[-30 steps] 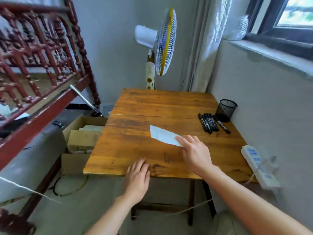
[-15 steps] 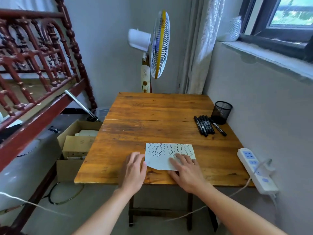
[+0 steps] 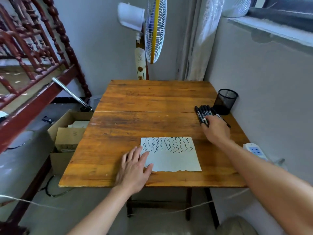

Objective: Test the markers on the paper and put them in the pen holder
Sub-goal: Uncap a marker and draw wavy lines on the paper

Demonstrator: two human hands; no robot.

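Picking a marker seems the step in hand: the right hand (image 3: 216, 131) covers the black markers (image 3: 202, 112) lying beside the black mesh pen holder (image 3: 225, 100), finger grip hidden. The left hand (image 3: 133, 168), fingers straight and spread, presses the white scribbled paper (image 3: 172, 158). Next, single out 1 marker.

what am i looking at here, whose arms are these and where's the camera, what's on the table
No machine here: a person wears a wide-angle camera on the head, so you look down at their own arms. On the wooden table lies a paper with wavy black test lines. The left hand lies flat on its left edge, holding nothing. The right hand reaches onto a row of black markers beside a black mesh pen holder; whether it grips one is unclear. A white power strip sits by the table's right edge.
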